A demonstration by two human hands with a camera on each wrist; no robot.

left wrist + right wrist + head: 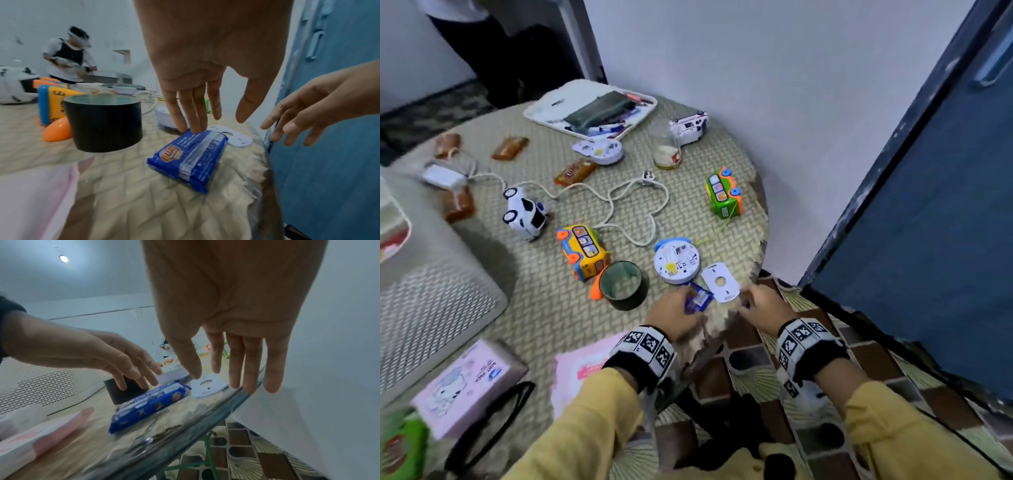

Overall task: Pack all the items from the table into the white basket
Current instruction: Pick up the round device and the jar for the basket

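Note:
A blue snack packet [191,159] lies on the round table near its front right edge. My left hand [681,306] reaches over it, and its straight fingertips [195,128] touch the packet's far end. My right hand [751,301] hovers open, fingers spread, at the table's edge beside a white oval plate [720,282]; it holds nothing. The white basket [431,308], with perforated walls, stands at the left of the table. Close by are a dark cup [621,284], a round white device [677,262] and a yellow toy bus [582,250].
Farther back lie a green toy bus [724,192], a white toy car [525,212], a charger cable [619,205], a glass [666,147], orange snack packets [575,173] and a tray of pens [590,109]. A pink box [465,380] sits front left. Another person [68,60] stands behind.

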